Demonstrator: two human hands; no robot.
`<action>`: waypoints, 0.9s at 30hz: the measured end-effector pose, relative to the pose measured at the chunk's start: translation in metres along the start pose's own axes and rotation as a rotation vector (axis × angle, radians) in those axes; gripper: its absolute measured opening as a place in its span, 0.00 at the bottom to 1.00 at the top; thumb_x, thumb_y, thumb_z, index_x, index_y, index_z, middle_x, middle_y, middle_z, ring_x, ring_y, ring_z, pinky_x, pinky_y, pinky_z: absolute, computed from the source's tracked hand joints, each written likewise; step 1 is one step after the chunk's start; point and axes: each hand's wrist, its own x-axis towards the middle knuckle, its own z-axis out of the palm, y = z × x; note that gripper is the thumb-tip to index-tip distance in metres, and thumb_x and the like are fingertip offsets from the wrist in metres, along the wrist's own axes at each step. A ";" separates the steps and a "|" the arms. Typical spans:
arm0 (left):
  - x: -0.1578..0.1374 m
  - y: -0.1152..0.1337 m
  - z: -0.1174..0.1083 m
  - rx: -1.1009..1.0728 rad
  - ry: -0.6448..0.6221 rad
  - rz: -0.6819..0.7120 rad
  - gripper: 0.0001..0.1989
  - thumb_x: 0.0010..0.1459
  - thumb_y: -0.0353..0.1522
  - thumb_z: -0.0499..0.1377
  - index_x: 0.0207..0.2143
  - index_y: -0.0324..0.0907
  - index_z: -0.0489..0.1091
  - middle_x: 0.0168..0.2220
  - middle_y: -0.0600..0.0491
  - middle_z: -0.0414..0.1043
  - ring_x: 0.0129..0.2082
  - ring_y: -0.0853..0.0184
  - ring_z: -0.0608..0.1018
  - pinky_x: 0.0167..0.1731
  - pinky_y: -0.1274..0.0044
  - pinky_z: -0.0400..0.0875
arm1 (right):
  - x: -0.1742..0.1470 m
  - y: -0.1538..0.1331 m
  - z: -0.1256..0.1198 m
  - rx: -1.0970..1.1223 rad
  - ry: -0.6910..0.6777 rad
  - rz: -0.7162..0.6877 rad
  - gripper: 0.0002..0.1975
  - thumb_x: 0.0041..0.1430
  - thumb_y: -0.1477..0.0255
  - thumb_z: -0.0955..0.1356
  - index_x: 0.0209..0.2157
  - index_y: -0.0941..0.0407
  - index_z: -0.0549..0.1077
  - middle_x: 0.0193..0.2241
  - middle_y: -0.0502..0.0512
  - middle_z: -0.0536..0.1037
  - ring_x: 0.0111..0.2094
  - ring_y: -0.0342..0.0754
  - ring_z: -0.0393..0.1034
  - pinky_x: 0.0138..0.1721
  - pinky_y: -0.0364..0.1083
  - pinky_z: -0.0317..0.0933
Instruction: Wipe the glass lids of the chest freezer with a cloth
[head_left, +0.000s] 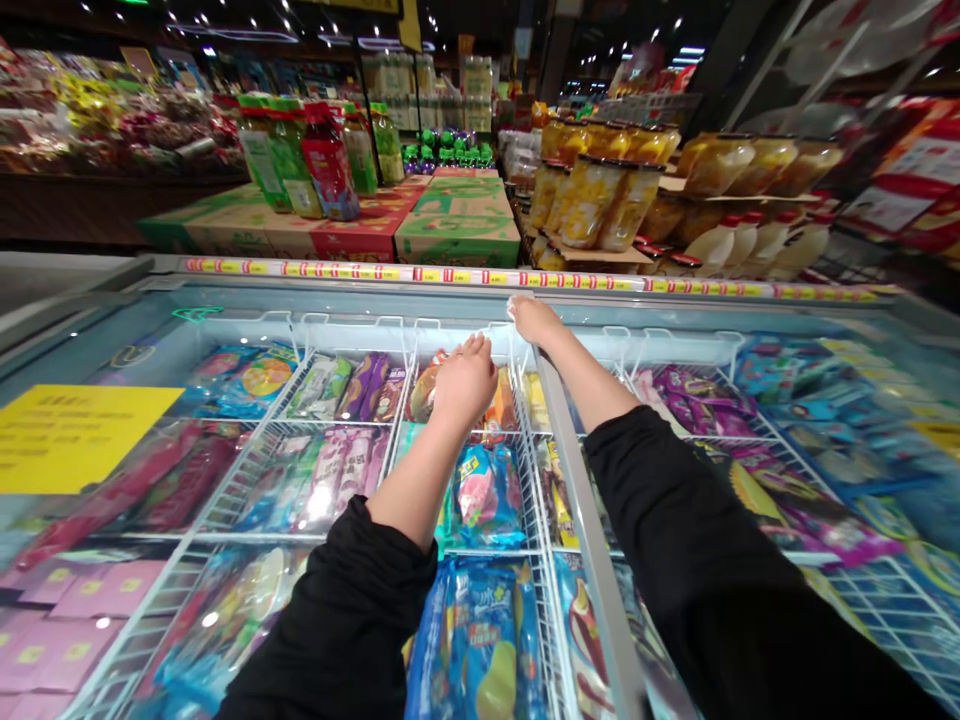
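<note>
My right hand (537, 322) reaches to the back of a chest freezer, its fingers closed on a crumpled white wipe (514, 305) that looks like a cloth or tissue. The wipe is at the far end of the sliding glass lid's grey frame (581, 480), close to the freezer's back rim. To the left, my left hand (466, 380) is open with fingers stretched forward, palm down. It appears to lie on the glass over the rear wire basket, above orange ice cream packs (501, 408). Blue ice cream packs (487, 640) lie in the nearest basket.
A strip of price labels (450, 275) runs along the freezer's back rim. Behind it stand bottles (330, 160) on cartons (457, 220) and stacked jars of yellow fruit (592, 205). A yellow sign (82, 440) sits on the left glass.
</note>
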 end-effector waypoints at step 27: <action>-0.003 0.004 -0.002 -0.002 0.004 -0.008 0.22 0.71 0.26 0.52 0.65 0.37 0.68 0.70 0.42 0.66 0.72 0.58 0.68 0.71 0.65 0.62 | 0.033 -0.018 0.013 0.112 -0.041 -0.206 0.24 0.76 0.74 0.60 0.68 0.54 0.69 0.72 0.57 0.66 0.72 0.52 0.59 0.72 0.52 0.52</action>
